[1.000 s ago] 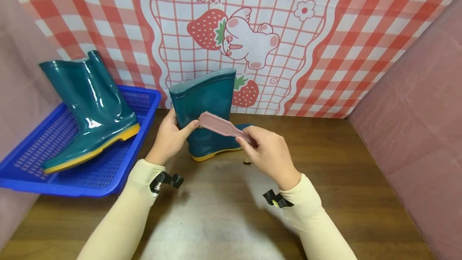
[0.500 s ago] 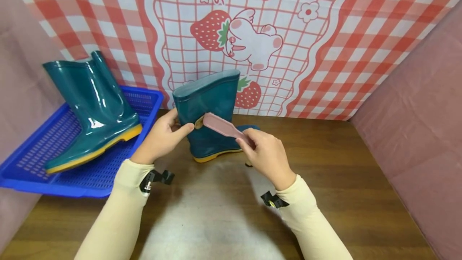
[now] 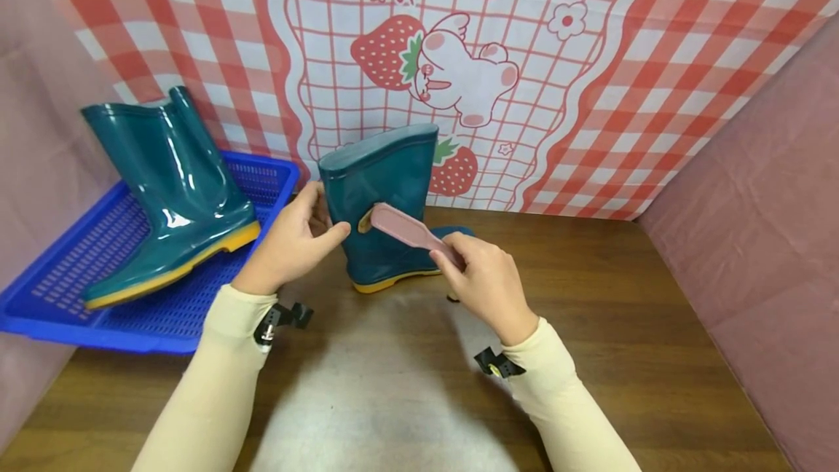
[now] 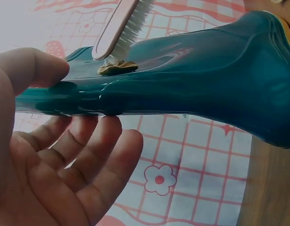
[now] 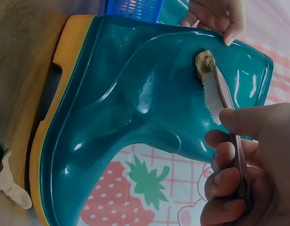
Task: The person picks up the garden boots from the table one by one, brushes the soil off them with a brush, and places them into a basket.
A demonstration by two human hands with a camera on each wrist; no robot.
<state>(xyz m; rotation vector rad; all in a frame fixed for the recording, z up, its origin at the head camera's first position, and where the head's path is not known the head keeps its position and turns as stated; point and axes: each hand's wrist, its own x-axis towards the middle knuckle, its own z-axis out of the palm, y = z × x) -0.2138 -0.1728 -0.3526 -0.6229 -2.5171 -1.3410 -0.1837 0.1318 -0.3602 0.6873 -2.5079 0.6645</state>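
Note:
A green rain boot (image 3: 387, 177) with a yellow sole stands upright on the table. My left hand (image 3: 288, 242) holds its shaft at the back edge, thumb on the near side and fingertips against the back. A brownish lump (image 5: 204, 63) sticks to the shaft, a little apart from the thumb. My right hand (image 3: 488, 275) grips the handle of a pink brush (image 3: 406, 230). Its white bristles (image 5: 211, 101) face the boot, and the brush's tip is right at the lump, as the left wrist view (image 4: 119, 68) lump also shows.
On the left a second green rain boot (image 3: 170, 195) lies tilted in a blue plastic basket (image 3: 151, 344). A small pale piece (image 5: 12, 186) lies on the wooden table (image 3: 590, 341) by the sole. Behind hangs a red checked strawberry cloth (image 3: 603, 130).
My left hand has shifted slightly away, so its thumb has come off the lump, which now shows beside the brush tip. The brush has moved little.

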